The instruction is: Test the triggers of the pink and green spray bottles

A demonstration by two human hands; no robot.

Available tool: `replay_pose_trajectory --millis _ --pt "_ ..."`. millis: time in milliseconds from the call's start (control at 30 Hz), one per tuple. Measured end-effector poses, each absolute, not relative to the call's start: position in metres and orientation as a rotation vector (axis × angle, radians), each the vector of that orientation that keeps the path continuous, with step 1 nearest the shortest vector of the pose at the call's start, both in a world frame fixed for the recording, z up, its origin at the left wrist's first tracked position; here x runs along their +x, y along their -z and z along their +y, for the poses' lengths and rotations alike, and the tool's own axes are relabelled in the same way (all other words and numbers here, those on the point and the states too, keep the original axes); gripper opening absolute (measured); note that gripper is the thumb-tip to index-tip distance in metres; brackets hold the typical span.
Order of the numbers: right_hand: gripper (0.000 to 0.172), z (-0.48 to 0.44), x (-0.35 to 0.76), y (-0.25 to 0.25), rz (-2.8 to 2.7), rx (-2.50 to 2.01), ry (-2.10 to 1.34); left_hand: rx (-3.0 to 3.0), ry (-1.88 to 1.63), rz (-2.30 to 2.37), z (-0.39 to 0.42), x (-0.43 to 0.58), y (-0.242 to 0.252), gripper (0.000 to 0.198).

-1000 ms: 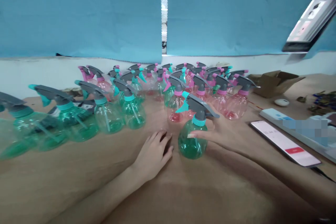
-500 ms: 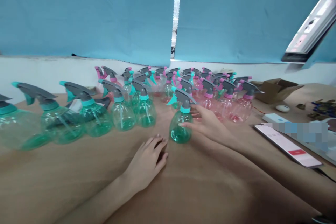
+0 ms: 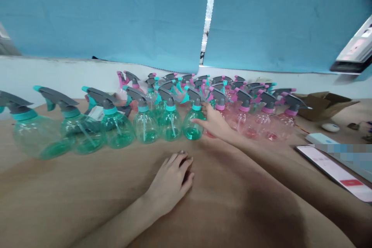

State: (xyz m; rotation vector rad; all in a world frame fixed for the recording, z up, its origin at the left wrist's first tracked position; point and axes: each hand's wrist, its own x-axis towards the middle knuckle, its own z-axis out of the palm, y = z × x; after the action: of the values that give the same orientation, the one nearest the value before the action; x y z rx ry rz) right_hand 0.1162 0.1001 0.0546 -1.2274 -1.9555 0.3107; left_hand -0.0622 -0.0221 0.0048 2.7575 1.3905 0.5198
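Note:
A green spray bottle [image 3: 193,126] with a grey and turquoise trigger head stands upright in the front row. My right hand [image 3: 215,122] is wrapped round its right side, thumb across the front, the other fingers partly hidden behind. To the left, close beside it, is another green spray bottle [image 3: 171,124]; right of my hand stands a pink spray bottle [image 3: 243,118]. My left hand [image 3: 171,180] lies on the table in front of the row, fingers loosely apart and holding nothing.
More green bottles [image 3: 117,130] continue leftward, and pink ones [image 3: 286,122] rightward, with further rows behind. At the right are an open cardboard box [image 3: 324,106], a white mouse [image 3: 330,127] and a phone [image 3: 328,166]. A blue curtain [image 3: 116,19] hangs behind the wooden table [image 3: 221,201].
My right hand has moved the green spray bottle forward and left into line with the other green ones. My left hand stays on the table; the view has shifted slightly left.

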Motion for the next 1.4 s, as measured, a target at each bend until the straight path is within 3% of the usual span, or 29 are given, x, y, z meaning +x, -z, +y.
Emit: replay_pose_trajectory --millis 233,367,467,900,1400 --pt "0.069 0.062 0.118 -0.056 -1.976 -1.306 -0.162 2.715 -0.537 1.403 -0.022 -0.060 -0.004 0.031" --pt "0.031 -0.006 0.117 -0.047 -2.232 -1.110 -0.035 2.670 -0.534 1.407 -0.017 -0.051 0.001 0.031" --pt "0.025 -0.043 0.108 -0.027 -2.381 -0.716 0.069 2.640 -0.528 1.395 -0.010 -0.040 0.006 0.031" --pt "0.036 -0.050 0.133 -0.004 -2.319 -0.599 0.174 2.601 -0.442 1.446 -0.003 -0.020 0.006 0.037" --pt "0.037 -0.057 0.168 -0.001 -2.370 -0.730 0.008 2.622 -0.427 1.449 0.010 0.013 0.007 0.039"
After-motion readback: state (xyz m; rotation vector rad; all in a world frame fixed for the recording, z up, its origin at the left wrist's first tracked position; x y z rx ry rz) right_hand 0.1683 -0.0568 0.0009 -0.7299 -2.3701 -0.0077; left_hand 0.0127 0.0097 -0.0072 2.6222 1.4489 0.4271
